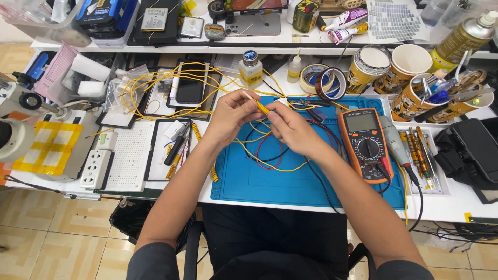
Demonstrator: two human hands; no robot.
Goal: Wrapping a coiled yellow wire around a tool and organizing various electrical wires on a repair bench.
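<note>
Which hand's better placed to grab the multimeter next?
Right, probably. The right hand sits just beside the multimeter on the blue mat. The left hand is farther off and would have to cross over. Both hands currently pinch the yellow wire.

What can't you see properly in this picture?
Head view only:
- The thin yellow wire: both hands cover where its ends are pinched, so the grip is hidden.
- The orange multimeter with grey screen: screen reading too small.
- The gold spray can: cut off by the right edge.
- The white microscope: cut off by the left edge.
</note>
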